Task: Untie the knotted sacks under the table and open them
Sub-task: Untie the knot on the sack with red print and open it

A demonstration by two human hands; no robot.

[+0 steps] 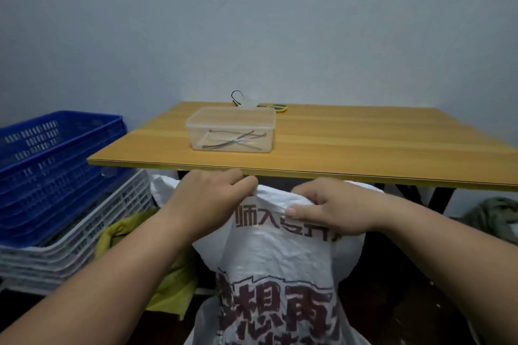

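Two hands on one white woven sack [274, 266], which stands on the floor just in front of the counter [336, 137], its top reaching up near the counter's front edge. Left hand [208, 199] pinches the bunched top fabric at the left of the neck; right hand [333, 209] clamps the folded fabric on the right, thumb flat on the front face. The hands sit close together with the gathered mouth between them, likely so they can pull opposite ways and spread the mouth. Knot or tie itself is hidden under the fingers; cannot tell if it is already loose.

Sack carries large dark red printed characters and looks full, so it holds itself upright while the top is worked. Another white sack [161, 187] shows behind it under the counter, left side, probably next in line.

On the counter a clear plastic box [231, 129] holds a few loose ties, plausibly a drop spot for removed ones. Yellow-handled scissors [279, 107] lie behind it. Stacked blue crates [56, 165] and white crates [92, 227] stand at left, a yellow-green cloth [171, 286] beside the sack.
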